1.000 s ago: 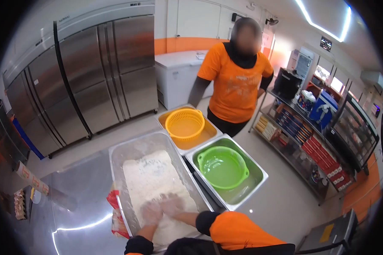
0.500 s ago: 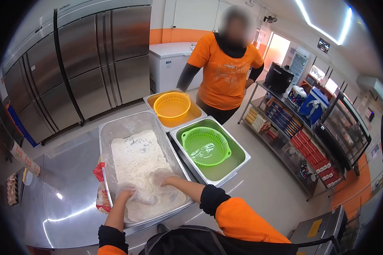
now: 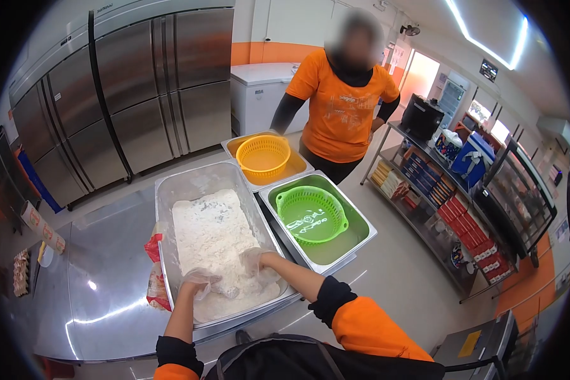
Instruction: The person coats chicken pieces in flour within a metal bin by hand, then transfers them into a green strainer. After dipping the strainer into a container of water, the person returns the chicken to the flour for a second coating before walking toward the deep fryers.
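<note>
A deep steel pan [image 3: 166, 183] holds a thick bed of pale flour [image 3: 209, 221]. Both my hands wear clear plastic gloves and work in the flour at the pan's near end. My left hand [image 3: 201, 280] is by the near left wall, its fingers partly buried and pointing inward. My right hand [image 3: 255, 259] reaches in from the right side, fingertips hidden in flour. Between them lies a rough flour-covered heap [image 3: 229, 288]; I cannot make out whether anything is inside it.
Right of the pan, a green basket [image 3: 311, 215] sits in liquid in a steel pan. Behind it, a yellow basket [image 3: 263, 157] stands in another pan. A person [image 3: 345, 107] in an orange shirt stands across. Egg trays [image 3: 21, 273] lie far left on the steel table [image 3: 107, 253].
The view has shifted slightly, so everything sits a little further right. My hands have moved slightly in the flour, still at the near end. The other person keeps the same stance.
</note>
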A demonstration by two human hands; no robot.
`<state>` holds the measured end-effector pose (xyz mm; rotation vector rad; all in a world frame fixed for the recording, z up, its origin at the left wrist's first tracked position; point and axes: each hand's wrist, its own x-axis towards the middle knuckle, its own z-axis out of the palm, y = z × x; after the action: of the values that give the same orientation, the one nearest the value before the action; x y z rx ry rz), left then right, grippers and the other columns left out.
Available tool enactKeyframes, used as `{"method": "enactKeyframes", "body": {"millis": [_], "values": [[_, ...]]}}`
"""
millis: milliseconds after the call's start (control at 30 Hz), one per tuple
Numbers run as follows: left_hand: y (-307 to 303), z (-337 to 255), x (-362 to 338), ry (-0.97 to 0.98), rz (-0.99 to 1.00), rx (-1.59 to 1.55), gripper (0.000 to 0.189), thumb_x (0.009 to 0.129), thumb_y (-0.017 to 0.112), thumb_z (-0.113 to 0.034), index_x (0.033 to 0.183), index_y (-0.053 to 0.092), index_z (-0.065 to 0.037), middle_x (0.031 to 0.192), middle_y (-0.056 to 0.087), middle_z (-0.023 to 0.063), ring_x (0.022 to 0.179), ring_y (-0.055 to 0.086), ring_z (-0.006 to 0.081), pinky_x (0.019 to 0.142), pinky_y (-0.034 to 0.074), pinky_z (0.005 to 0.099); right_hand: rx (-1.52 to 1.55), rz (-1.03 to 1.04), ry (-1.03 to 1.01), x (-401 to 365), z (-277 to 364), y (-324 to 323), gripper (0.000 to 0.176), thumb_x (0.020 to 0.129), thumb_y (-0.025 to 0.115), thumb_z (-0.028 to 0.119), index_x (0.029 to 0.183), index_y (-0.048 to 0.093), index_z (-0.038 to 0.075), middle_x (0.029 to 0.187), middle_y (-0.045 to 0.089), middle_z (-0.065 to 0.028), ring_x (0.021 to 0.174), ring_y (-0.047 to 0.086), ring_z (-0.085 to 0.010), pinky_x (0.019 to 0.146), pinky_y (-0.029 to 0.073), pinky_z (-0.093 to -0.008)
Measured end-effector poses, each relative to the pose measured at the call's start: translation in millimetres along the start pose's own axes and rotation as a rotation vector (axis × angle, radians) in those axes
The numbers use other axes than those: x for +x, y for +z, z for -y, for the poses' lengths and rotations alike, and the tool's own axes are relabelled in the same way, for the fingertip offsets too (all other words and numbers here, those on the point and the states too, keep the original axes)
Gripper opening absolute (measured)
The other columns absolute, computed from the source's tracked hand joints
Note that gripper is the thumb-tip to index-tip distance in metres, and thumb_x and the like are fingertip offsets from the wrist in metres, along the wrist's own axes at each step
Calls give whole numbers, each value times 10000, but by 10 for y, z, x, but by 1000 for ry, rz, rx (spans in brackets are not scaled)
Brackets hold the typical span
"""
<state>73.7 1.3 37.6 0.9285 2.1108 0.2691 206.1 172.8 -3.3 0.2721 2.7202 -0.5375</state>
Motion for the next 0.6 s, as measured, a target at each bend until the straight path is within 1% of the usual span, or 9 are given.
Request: {"method": "enactKeyframes", "body": {"millis": [33, 133, 233, 333, 367, 433, 533, 567, 600], "values": [[-4, -13, 28, -21, 37, 121, 518, 547, 604, -476, 778, 583, -12, 810, 556, 152, 723, 524, 201, 637, 399, 300, 20, 10, 7, -56, 8, -48, 313, 445, 615, 269, 632, 573, 22, 630, 558, -155, 531, 526, -229, 508, 416, -341], [250, 128, 293, 167, -177, 256, 493, 541, 591, -463, 753, 585, -18, 811, 560, 158, 751, 538, 227, 666, 411, 306, -82, -66, 91, -241, 184, -144, 315, 496, 584, 259, 698, 569, 18, 702, 562, -164, 620, 548, -251, 558, 429, -344], [318, -12, 191, 144, -444, 350, 463, 539, 585, -434, 737, 582, -15, 814, 560, 161, 782, 539, 242, 694, 415, 304, -128, -158, 141, -265, 188, -22, 306, 576, 528, 247, 765, 554, 9, 779, 555, -175, 720, 548, -270, 623, 431, -345], [191, -351, -118, 25, -363, 271, 419, 538, 586, -393, 735, 586, -23, 816, 560, 154, 784, 538, 242, 693, 411, 300, -145, -137, 101, -323, 213, -25, 295, 635, 486, 250, 779, 543, -1, 815, 547, -185, 764, 542, -274, 657, 425, -344], [211, -304, -90, 74, -290, 251, 409, 541, 582, -388, 736, 587, -28, 804, 560, 158, 760, 538, 245, 673, 411, 308, -158, -114, 78, -354, 226, -56, 294, 651, 476, 254, 776, 541, -4, 821, 544, -189, 770, 540, -273, 664, 422, -343], [244, -110, 107, 170, -148, 205, 389, 546, 576, -377, 738, 590, -39, 779, 558, 166, 711, 539, 251, 633, 413, 323, -141, -235, 69, -361, 177, -55, 307, 656, 476, 271, 772, 532, -8, 788, 547, -189, 752, 538, -283, 659, 421, -348], [358, 471, 680, 498, -94, 261, 389, 551, 577, -400, 728, 590, -54, 732, 555, 172, 618, 525, 253, 554, 402, 350, -221, -309, 58, -234, 15, 63, 309, 664, 472, 280, 771, 517, -6, 739, 539, -192, 714, 529, -303, 653, 414, -356], [397, 594, 750, 741, -152, 341, 413, 559, 571, -428, 741, 590, -57, 746, 555, 164, 625, 519, 244, 561, 394, 359, -196, -345, 6, -284, 37, 36, 296, 658, 470, 264, 756, 516, -12, 736, 534, -194, 702, 527, -303, 649, 414, -355], [350, 604, 740, 705, -140, 383, 430, 577, 555, -449, 759, 590, -61, 772, 554, 153, 655, 515, 237, 589, 386, 364, -165, -377, -50, -363, 75, -36, 283, 652, 469, 248, 741, 516, -17, 732, 528, -196, 690, 526, -303, 645, 413, -354]]}}
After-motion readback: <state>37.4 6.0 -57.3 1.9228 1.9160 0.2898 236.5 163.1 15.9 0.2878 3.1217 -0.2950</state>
